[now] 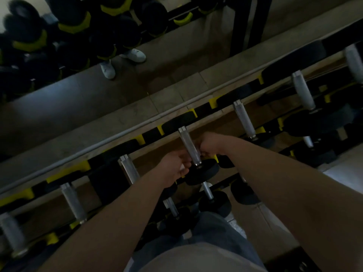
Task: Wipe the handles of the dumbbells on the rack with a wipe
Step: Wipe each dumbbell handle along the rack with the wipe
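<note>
A row of dumbbells with silver handles and black heads lies across the rack (pixel 225 116), running diagonally. My two hands meet at the middle dumbbell's handle (pixel 188 143). My left hand (pixel 173 169) is just left of the handle's near end and pinches a small white wipe (pixel 182 167), most of it hidden in the fingers. My right hand (pixel 209 144) is curled into a fist against the right side of the same handle, fingers wrapped at its lower part. The light is dim.
Neighbouring handles lie to the left (pixel 128 169) and to the right (pixel 244 119). A lower tier holds smaller dumbbells (pixel 207 191) below my hands. A mirror (pixel 78 46) behind the rack reflects dumbbells and white shoes. Yellow cradles line the rack rails.
</note>
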